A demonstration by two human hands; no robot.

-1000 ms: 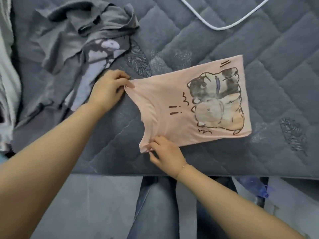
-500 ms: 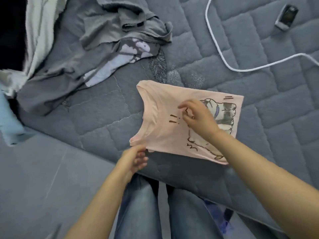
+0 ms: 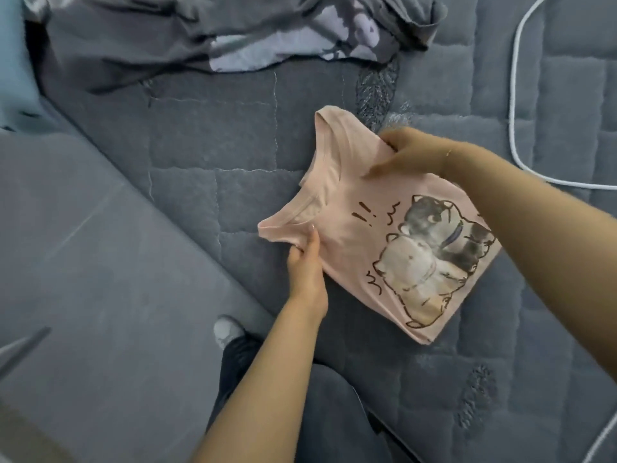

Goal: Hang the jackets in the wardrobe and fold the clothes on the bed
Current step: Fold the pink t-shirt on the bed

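While the pink shirt (image 3: 374, 228) lies folded near the bed (image 3: 213, 162) edge, open quilt stretches left of it toward the grey clothes (image 3: 140, 38) heaped at the far side. My left hand (image 3: 305, 265) pinches the near shoulder strap; my right hand (image 3: 410, 152) grips the far edge, blurred. A cartoon cat print faces up on thin, soft cloth. The bed cover is grey, stitched in padded squares. A white cable (image 3: 514, 105) curves on the right.
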